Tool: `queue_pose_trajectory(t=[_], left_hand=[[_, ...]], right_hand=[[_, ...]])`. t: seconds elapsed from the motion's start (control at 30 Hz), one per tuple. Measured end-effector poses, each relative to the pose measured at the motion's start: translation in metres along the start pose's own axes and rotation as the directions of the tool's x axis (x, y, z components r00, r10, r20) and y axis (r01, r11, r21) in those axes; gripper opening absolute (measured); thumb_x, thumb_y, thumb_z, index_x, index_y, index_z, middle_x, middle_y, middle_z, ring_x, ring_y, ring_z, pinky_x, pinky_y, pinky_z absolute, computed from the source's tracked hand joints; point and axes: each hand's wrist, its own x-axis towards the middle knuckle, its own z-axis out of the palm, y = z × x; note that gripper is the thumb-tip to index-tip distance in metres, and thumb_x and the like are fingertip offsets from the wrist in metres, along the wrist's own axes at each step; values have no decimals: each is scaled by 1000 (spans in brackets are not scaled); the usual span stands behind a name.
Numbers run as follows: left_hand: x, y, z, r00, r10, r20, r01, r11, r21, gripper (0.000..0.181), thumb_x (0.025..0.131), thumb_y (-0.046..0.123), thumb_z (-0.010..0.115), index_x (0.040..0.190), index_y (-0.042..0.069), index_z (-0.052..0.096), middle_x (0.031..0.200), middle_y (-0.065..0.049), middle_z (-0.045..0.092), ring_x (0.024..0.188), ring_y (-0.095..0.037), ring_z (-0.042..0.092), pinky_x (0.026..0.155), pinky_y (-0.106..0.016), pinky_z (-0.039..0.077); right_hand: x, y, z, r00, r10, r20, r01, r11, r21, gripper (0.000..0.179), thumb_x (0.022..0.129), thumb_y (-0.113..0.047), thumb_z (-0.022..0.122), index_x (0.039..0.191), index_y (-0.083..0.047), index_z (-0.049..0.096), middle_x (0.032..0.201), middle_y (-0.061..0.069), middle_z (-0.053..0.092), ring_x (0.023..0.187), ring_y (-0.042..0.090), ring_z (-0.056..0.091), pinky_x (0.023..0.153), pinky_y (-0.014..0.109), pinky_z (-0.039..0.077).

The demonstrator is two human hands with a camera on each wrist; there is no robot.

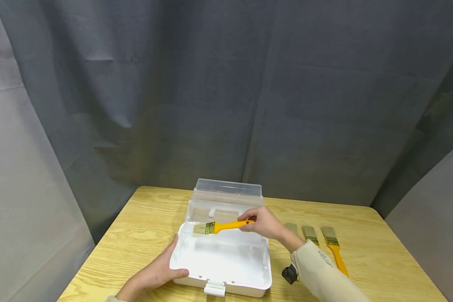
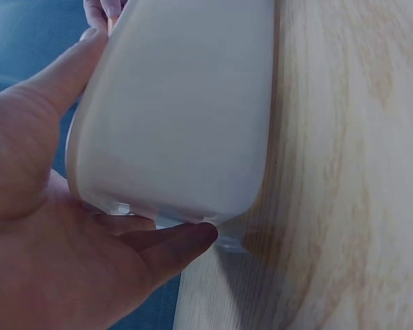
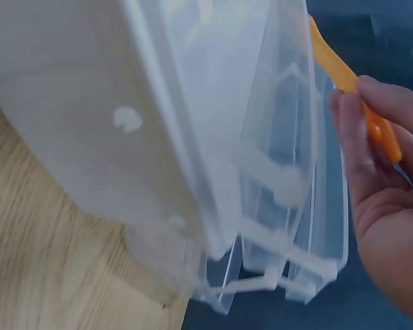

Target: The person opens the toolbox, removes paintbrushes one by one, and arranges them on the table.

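Observation:
My right hand pinches the end of a yellow paintbrush handle. The brush lies nearly level above the back of an open white plastic box, its pale bristles pointing left. In the right wrist view the orange-looking handle sits between thumb and fingers. My left hand grips the left end of the box, thumb over the front corner. The left wrist view shows its fingers spread round the box's end wall.
To the right on the wooden table lie more paintbrushes: one at the far right, one beside it, and one partly hidden by the arm. The box's clear lid and trays stand raised behind. A white latch hangs in front.

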Motion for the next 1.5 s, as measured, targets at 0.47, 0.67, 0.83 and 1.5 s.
queue_pose_trajectory(t=[0.47, 0.67, 0.83, 1.5], left_hand=[[-4, 2, -7, 999, -39, -13, 39, 999, 25, 112, 80, 31, 75, 149, -2, -7, 153, -28, -5, 138, -46, 1, 106, -63, 7], [-4, 4, -7, 999, -34, 3, 34, 999, 17, 112, 81, 31, 75, 148, -2, -9, 153, -27, -6, 138, -45, -1, 106, -63, 7], [-4, 5, -7, 1000, -30, 7, 30, 999, 10, 113, 81, 30, 75, 148, -2, -9, 153, -28, -7, 138, -46, -1, 106, -63, 6], [-4, 5, -4, 1000, 5, 10, -6, 999, 32, 113, 81, 33, 75, 148, -3, -10, 153, -28, -7, 139, -44, 0, 107, -61, 7]], right_hand=[[-58, 33, -62, 974, 138, -178, -72, 940, 333, 38, 82, -10, 73, 114, 8, 64, 111, 22, 64, 82, 18, 63, 71, 26, 54], [-104, 61, -100, 962, 172, -214, -43, 865, 501, 28, 87, -4, 66, 116, -2, 68, 103, 4, 69, 88, 13, 66, 76, 25, 54], [-145, 90, -128, 972, 121, -200, 51, 725, 687, 34, 92, 8, 52, 115, -11, 69, 107, -1, 65, 95, 13, 65, 81, 25, 52], [-267, 196, -178, 894, 366, -257, 107, 383, 918, 36, 93, 12, 46, 102, -8, 74, 97, 3, 67, 91, 19, 68, 82, 28, 51]])
